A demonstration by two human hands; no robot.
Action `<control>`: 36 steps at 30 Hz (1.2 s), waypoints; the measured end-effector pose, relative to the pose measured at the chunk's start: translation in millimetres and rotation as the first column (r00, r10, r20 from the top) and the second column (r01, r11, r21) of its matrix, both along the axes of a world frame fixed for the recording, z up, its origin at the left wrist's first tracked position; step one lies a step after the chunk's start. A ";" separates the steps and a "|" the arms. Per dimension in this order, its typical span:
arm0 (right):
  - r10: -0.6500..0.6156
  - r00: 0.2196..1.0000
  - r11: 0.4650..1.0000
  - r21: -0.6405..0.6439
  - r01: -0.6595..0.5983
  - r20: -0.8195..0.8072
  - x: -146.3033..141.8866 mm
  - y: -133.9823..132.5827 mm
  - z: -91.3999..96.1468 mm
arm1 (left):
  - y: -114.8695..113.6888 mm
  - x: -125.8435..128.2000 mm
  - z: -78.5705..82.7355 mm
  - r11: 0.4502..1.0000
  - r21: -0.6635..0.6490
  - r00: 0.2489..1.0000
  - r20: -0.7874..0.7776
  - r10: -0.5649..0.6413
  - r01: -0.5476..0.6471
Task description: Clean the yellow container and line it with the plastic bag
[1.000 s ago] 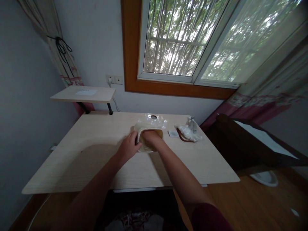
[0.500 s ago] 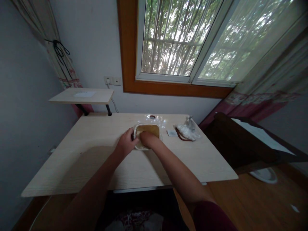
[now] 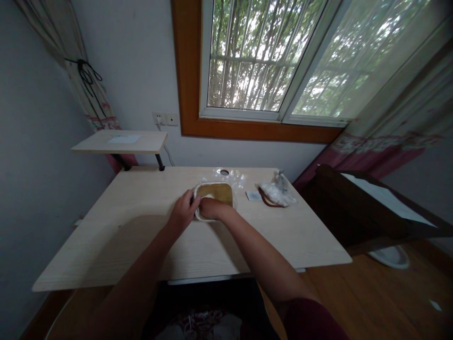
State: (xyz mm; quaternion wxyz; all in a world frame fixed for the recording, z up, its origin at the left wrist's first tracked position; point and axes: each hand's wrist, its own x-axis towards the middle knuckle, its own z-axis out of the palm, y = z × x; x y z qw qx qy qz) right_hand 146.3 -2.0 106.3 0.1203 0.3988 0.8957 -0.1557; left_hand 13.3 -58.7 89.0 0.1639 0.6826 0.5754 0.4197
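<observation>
A small cream-rimmed rectangular tray [image 3: 218, 190] with a brown inside lies on the pale wooden desk [image 3: 141, 226], on top of clear plastic wrap [image 3: 235, 178]. My left hand [image 3: 183, 211] grips the tray's left edge, fingers curled. My right hand [image 3: 209, 208] rests on the tray's near left corner, fingers bent down onto it, touching my left hand. What lies under the fingers is hidden.
To the right of the tray lie a small white card [image 3: 253, 195] and a crumpled white bag with a brown strap [image 3: 277, 194]. A raised shelf [image 3: 120, 141] stands at the desk's back left. A dark bed frame [image 3: 368, 208] is at the right.
My right hand has slid from the tray's middle toward its near left corner, uncovering the brown inside. My left hand stays on the left edge.
</observation>
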 end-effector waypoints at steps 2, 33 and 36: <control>-0.003 1.000 1.000 0.016 0.003 -0.019 -0.5 3.0 -4.5 | -1.2 0.7 0.3 1.000 -0.011 1.000 0.001 0.002 -0.002; 0.023 0.993 0.989 0.148 -0.006 -0.113 24.9 -32.2 31.2 | -3.8 -4.0 6.5 0.996 -0.025 0.996 0.019 0.088 -0.088; -0.005 0.998 0.992 0.126 0.013 -0.067 24.6 -40.6 25.8 | -2.4 -4.8 6.3 0.995 -0.002 0.995 0.013 0.100 -0.100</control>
